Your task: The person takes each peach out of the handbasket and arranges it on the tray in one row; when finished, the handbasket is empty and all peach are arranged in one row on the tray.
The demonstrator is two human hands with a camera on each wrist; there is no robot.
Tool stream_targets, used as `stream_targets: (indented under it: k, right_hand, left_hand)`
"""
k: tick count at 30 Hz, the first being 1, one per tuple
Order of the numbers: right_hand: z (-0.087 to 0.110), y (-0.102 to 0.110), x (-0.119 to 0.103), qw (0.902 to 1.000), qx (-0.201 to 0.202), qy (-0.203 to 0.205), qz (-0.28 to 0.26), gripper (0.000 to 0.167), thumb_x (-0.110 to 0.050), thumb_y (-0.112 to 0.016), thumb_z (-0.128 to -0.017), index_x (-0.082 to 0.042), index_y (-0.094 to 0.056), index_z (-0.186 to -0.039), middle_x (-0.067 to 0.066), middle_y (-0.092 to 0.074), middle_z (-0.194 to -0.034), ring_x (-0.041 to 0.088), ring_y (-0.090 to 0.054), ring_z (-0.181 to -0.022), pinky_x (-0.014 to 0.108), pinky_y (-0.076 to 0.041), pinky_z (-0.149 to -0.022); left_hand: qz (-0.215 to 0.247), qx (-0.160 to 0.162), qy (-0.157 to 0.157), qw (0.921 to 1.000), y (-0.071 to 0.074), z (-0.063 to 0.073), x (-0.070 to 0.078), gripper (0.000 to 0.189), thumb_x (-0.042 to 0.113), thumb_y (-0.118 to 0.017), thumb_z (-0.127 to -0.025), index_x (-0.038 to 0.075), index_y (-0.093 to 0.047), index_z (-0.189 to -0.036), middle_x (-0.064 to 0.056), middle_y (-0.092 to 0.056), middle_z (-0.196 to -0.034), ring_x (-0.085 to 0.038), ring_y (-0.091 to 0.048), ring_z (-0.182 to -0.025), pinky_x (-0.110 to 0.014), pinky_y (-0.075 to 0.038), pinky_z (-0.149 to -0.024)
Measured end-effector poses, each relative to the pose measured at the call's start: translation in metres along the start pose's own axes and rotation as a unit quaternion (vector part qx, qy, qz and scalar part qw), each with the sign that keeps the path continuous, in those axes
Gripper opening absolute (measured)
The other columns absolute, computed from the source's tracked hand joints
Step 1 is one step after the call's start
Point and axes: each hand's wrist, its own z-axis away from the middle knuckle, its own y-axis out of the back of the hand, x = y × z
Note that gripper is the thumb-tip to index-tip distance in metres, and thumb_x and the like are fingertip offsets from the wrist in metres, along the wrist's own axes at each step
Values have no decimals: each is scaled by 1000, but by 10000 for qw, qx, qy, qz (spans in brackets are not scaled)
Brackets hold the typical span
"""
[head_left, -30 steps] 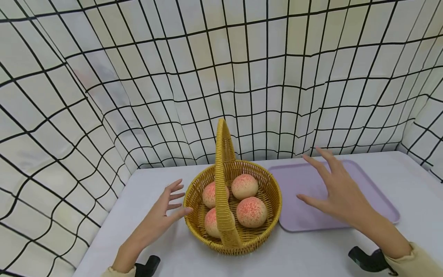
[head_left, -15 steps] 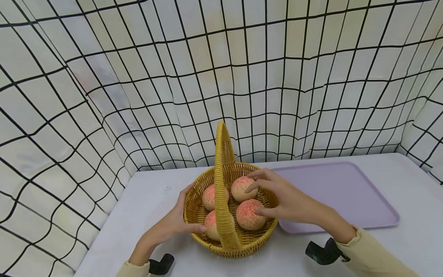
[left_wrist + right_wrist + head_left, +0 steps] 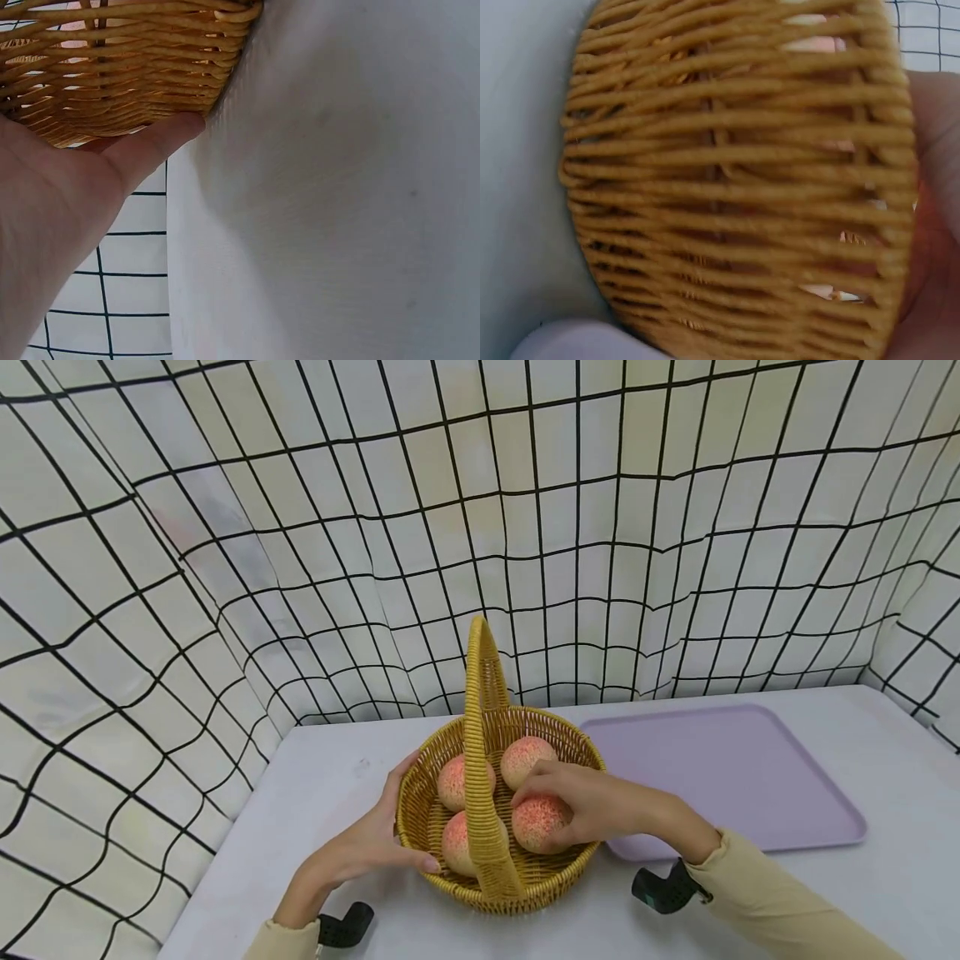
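A yellow wicker basket with a tall arched handle stands on the white table, holding several pink-speckled cream round buns. My right hand reaches over the basket's right rim and grips the front right bun between thumb and curled fingers. Just behind that one lies another bun; two more buns, one at the back left and one at the front left, are partly covered by the handle. My left hand rests with extended fingers against the basket's left outer wall.
A flat lilac tray lies to the right of the basket, partly under my right forearm in the head view. Behind and beside the white table hangs a black net in front of pale sheeting.
My right hand has come from above the tray into the basket and closed round the front right bun. My left hand has moved right onto the basket's side. The basket stays in place.
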Motion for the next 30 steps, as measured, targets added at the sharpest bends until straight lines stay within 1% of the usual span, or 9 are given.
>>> stream_targets:
  k: [3,6,10,14,17,19,24,27,30]
  right_hand:
    - [-1,-3,-2,9996,-118,-177,207,46,-22,-85,-89,-20,-68,-132,-1,-57,-140,21,-55,-129,46,-48,-107]
    - [-3,-4,-4,9991,-147,-254,314,49,-25,-87,-88,-21,-67,-133,-1,-57,-138,20,-57,-126,44,-50,-104]
    - [-5,-6,-4,9990,-78,-231,364,48,-28,-87,-87,-21,-68,-130,-1,-59,-133,18,-60,-119,42,-52,-99]
    - [-5,-9,-3,9993,99,-110,338,46,-31,-87,-87,-21,-69,-128,-3,-60,-129,15,-61,-113,39,-53,-95]
    - [-2,-8,-2,9991,380,54,166,48,-30,-87,-86,-20,-69,-129,-5,-61,-126,14,-60,-112,37,-54,-93]
    - [2,-4,-4,9980,616,134,-93,50,-28,-86,-85,-20,-69,-130,-6,-62,-127,14,-61,-114,35,-55,-93]
    - [23,19,-15,9902,1253,198,-580,55,-23,-87,-83,-22,-67,-133,-8,-63,-133,17,-59,-122,38,-56,-96]
    - [39,34,-20,9843,1649,246,-577,55,-24,-89,-83,-23,-67,-134,-10,-64,-133,16,-60,-123,40,-56,-97]
    - [53,49,-20,9784,2006,237,-437,58,-22,-90,-82,-26,-66,-135,-12,-64,-130,15,-61,-118,40,-56,-94]
  left_hand:
    - [14,-15,29,10000,0,0,2,136,21,-95,-75,18,6,-167,-24,-10,-170,-48,-22,-153,-63,-25,-117]
    - [46,-30,48,10000,0,-1,3,137,21,-94,-75,18,6,-167,-23,-11,-170,-48,-22,-153,-62,-25,-117]
    - [43,-46,153,9999,1,0,5,137,21,-94,-74,19,7,-167,-24,-14,-169,-47,-24,-153,-61,-27,-117]
    - [-7,-61,286,9996,2,1,6,138,24,-94,-75,19,8,-167,-24,-14,-169,-46,-25,-153,-61,-26,-117]
    - [10,-79,319,9995,3,1,6,138,25,-94,-75,20,9,-167,-23,-13,-169,-46,-24,-153,-61,-25,-118]
    - [23,-90,320,9994,3,1,6,138,25,-94,-76,20,9,-167,-23,-12,-169,-46,-24,-153,-61,-25,-118]
    - [33,-100,386,9992,3,1,6,138,26,-94,-75,21,10,-167,-23,-11,-170,-47,-22,-154,-62,-24,-119]
    - [63,-144,450,9989,4,1,7,139,27,-94,-75,21,11,-166,-23,-11,-170,-46,-21,-154,-63,-24,-119]
    - [74,-188,447,9988,4,1,7,138,28,-93,-76,22,12,-166,-22,-12,-170,-45,-22,-154,-63,-24,-118]
